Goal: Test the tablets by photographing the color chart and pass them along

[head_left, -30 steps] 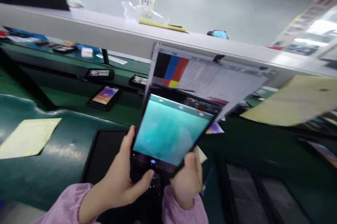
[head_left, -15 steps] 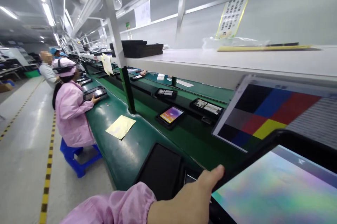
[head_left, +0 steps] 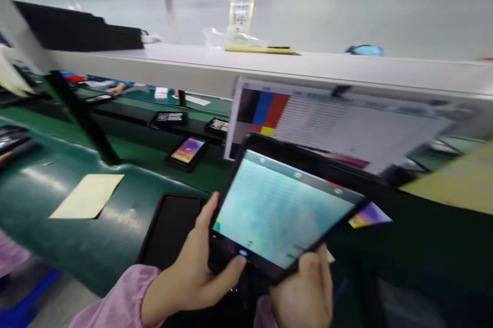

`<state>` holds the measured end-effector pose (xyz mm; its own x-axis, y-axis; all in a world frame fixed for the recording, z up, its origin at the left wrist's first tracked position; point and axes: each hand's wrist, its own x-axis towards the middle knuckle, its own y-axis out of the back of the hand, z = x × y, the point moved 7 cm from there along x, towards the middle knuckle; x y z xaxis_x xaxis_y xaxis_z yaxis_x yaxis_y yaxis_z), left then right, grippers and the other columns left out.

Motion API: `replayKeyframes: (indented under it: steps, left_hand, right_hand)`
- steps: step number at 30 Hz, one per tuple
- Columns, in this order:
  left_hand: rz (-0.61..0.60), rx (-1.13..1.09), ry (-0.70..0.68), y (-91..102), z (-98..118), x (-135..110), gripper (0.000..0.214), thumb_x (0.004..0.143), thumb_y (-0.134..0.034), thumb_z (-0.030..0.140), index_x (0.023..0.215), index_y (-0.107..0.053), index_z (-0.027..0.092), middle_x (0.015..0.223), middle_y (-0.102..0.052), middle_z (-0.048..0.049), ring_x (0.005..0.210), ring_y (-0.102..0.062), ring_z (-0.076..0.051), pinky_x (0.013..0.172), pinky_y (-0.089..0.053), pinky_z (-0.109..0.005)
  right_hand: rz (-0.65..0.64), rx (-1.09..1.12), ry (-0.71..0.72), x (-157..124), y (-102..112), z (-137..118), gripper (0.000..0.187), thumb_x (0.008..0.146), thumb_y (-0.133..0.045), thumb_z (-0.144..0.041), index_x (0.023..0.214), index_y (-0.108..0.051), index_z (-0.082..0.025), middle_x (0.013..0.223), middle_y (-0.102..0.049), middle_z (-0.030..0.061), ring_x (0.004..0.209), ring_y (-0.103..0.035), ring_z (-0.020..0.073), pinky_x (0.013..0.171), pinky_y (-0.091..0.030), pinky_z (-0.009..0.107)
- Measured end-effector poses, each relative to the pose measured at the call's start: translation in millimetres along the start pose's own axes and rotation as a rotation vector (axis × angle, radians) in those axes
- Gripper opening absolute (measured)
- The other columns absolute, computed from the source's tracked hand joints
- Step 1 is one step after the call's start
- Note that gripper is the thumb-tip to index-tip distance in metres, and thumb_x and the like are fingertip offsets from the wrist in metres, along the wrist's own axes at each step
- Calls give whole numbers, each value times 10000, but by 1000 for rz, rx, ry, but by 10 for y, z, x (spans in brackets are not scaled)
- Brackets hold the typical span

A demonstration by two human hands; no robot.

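Note:
A black-framed tablet point(head_left: 285, 210) is held up in front of me, tilted, its lit screen showing a pale teal camera picture. My left hand point(head_left: 192, 261) grips its left edge, with the thumb on the lower part of the screen. At the lower right corner my right hand point(head_left: 304, 287) is closed on the tablet too, slightly blurred. Behind it hangs a printed chart point(head_left: 327, 122) with colour blocks and lines of text. A black case or tray point(head_left: 169, 225) lies on the bench left of my hands.
On the green bench point(head_left: 26, 179) lies a yellow sheet point(head_left: 88, 195). Another lit tablet point(head_left: 188, 152) sits on the lower green strip, near open device housings point(head_left: 169, 118). A white shelf point(head_left: 173, 63) runs overhead, carrying black boxes point(head_left: 77, 30). A green-black post point(head_left: 82, 117) stands left.
My view has turned right. The tablet has come to the middle, in front of the chart, its screen now teal. My right hand has come into view on its corner.

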<state>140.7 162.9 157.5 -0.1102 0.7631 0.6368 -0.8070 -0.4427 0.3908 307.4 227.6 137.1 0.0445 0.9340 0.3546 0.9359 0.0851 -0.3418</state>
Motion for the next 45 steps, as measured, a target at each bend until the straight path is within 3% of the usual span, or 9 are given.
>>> replayKeyframes:
  steps: [2, 4, 10, 15, 18, 28, 34, 40, 45]
  left_hand:
    - [21, 12, -5, -11, -14, -31, 1005, 941, -693, 166, 1700, -38, 232, 1755, -194, -123, 1625, -184, -257, 1294, -264, -341]
    - [29, 14, 0, -25, -25, -56, 1009, 931, -710, 155, 1700, -62, 232, 1762, -172, -119, 1629, -163, -262, 1305, -227, -349]
    - [65, 28, -2, -35, 1, -74, 1046, 898, -751, 147, 1697, -83, 241, 1768, -149, -120, 1626, -166, -288, 1274, -330, -364]
    - [103, 13, 7, -36, 24, -42, 1058, 877, -771, 132, 1694, -105, 229, 1724, -267, -137, 1583, -314, -261, 1246, -373, -327]
    - [78, -26, 0, -39, 54, -28, 1093, 854, -783, 116, 1696, -94, 230, 1737, -241, -116, 1602, -263, -239, 1241, -355, -280]
    - [-16, -145, 10, -24, 70, -39, 997, 926, -660, 79, 1700, -63, 275, 1779, -152, -49, 1632, -121, -227, 1268, -294, -274]
    - [39, -226, 245, 12, -3, -90, 766, 1038, -498, 208, 1698, -126, 319, 1753, -249, -46, 1617, -206, -283, 1318, -231, -446]
    - [37, -303, 423, 16, -38, -97, 716, 1062, -438, 222, 1695, -132, 361, 1768, -203, 30, 1611, -230, -248, 1317, -209, -409]
    - [55, -262, 485, 105, -314, -217, 766, 1026, -556, 313, 1684, -172, 396, 1747, -268, 56, 1602, -258, -280, 1328, -154, -455]
  right_hand:
    - [148, 89, -11, -2, 80, 28, 420, 1077, -507, -409, 1467, -604, -285, 1220, -785, 61, 1091, -758, 287, 1003, -591, 503]
    - [187, 194, -38, 22, 77, 61, 415, 1038, -580, -403, 1422, -656, -264, 1191, -795, 78, 1093, -762, 297, 1030, -577, 503]
    - [77, 282, -70, 51, 6, 48, 398, 1031, -579, -454, 1337, -723, -246, 1201, -783, 108, 1206, -713, 327, 1096, -535, 536]
    - [62, 277, -89, 51, 7, 63, 437, 1025, -572, -496, 1303, -739, -204, 1158, -785, 125, 1185, -720, 328, 1066, -561, 508]
    - [71, 285, -95, 60, -8, 37, 408, 1007, -608, -486, 1280, -747, -216, 1160, -785, 113, 1229, -698, 318, 1062, -570, 491]
    - [127, 219, -181, 20, -5, 31, 458, 975, -600, -541, 1266, -755, -223, 1177, -778, 129, 1359, -609, 372, 1139, -505, 584]
    - [103, 291, -137, 44, -22, 21, 393, 1006, -589, -487, 1280, -749, -255, 1205, -777, 108, 1329, -638, 354, 1104, -533, 593]
    - [117, 268, -119, 29, 61, 112, 381, 1035, -566, -466, 1292, -748, -253, 1234, -775, 100, 1221, -713, 321, 1145, -500, 576]
    - [300, 168, -194, -23, 121, 192, 456, 923, -691, -562, 1231, -758, -233, 1197, -788, 105, 1194, -719, 339, 1045, -570, 555]
